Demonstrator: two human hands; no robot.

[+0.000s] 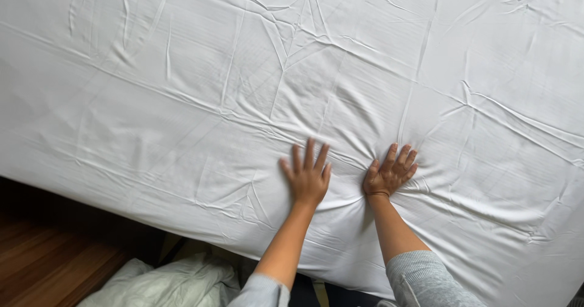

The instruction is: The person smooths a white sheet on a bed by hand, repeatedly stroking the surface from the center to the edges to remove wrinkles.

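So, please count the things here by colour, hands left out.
White: 1, the sheet under the left hand and right hand
Pale grey-white: 1, the bundle
Brown: 1, the floor
Total: 3

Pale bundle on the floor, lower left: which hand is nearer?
Left. The left hand lies flat on the white sheet, up and right of the pale bundle. The right hand presses the sheet farther right.
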